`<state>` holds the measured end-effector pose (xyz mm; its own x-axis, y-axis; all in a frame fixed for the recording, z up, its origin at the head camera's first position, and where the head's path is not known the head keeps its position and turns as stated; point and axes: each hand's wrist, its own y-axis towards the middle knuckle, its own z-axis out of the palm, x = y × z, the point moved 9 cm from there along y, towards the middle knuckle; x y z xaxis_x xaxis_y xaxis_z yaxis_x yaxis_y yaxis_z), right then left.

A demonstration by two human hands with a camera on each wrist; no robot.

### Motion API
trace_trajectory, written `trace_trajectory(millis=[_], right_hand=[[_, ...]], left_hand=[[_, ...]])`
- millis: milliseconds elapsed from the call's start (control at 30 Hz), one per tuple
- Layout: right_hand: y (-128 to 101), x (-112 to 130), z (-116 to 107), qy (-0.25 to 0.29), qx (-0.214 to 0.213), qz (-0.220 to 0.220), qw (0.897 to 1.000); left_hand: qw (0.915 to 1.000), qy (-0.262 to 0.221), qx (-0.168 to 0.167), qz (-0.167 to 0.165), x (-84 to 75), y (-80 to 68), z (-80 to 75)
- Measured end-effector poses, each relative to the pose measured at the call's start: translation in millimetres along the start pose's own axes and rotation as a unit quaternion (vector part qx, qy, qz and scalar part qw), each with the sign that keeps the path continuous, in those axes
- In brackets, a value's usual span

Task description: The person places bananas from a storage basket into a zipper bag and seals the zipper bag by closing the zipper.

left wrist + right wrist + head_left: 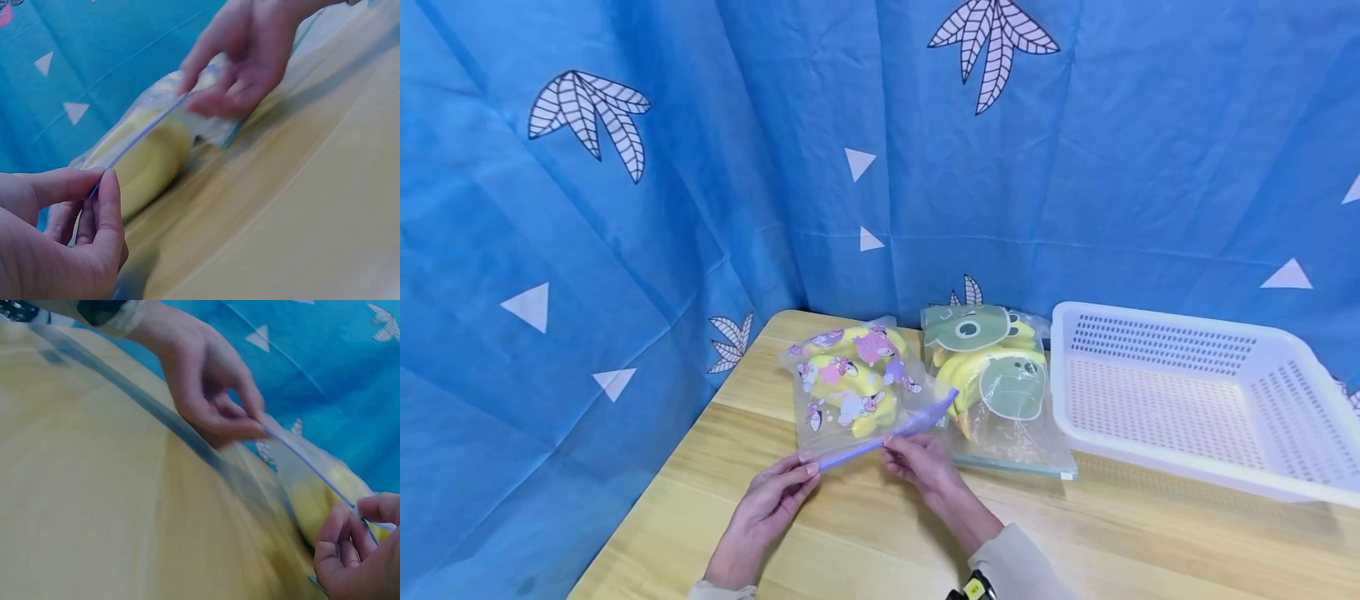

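Observation:
A clear zip bag [850,385] with pink prints holds something yellow and lies on the wooden table [865,542]. Its purple zip strip [887,435] runs along the near edge. My left hand [808,471] pinches the strip's left end between thumb and forefinger. My right hand [895,446] pinches the strip further to the right. The left wrist view shows my left hand [100,186] on the strip and my right hand [190,100] beyond it. In the right wrist view the bag [315,500] stretches between my left hand [262,429] and my right hand [357,511].
A second zip bag [996,379] with green dinosaur prints and yellow contents lies just right of the first. A white perforated plastic basket [1292,487] stands at the right of the table. Blue patterned cloth [625,208] hangs behind and to the left.

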<state>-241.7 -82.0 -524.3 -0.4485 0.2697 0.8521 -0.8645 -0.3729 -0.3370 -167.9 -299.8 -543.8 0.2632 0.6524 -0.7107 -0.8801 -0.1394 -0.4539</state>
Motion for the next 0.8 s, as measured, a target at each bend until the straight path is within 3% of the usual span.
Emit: trace_trajectory(millis=[100,300,433,633,800], right_hand=[[-0.9,7.0,-6.7,0.001,-0.007,-0.006,1.000],[-2.0,7.4,-10.7,0.012,-0.016,-0.011,1.000],[-1.2,-0.3,-14.4,0.022,-0.008,-0.014,1.000],[-1.4,-5.9,-7.3,0.027,-0.003,-0.025,0.999],[-2.3,-10.7,0.1,0.028,0.001,-0.024,0.999]], left_hand=[[0.9999,-0.002,-0.016,0.002,-5.3,3.9,-5.6],[0.9998,0.014,-0.010,0.010,-10.1,9.6,-2.5],[0.9998,0.000,-0.008,0.017,-3.2,4.2,4.4],[0.9962,-0.080,0.033,0.009,21.4,-1.6,33.1],[0.9929,-0.103,0.045,0.038,27.9,3.4,50.4]])
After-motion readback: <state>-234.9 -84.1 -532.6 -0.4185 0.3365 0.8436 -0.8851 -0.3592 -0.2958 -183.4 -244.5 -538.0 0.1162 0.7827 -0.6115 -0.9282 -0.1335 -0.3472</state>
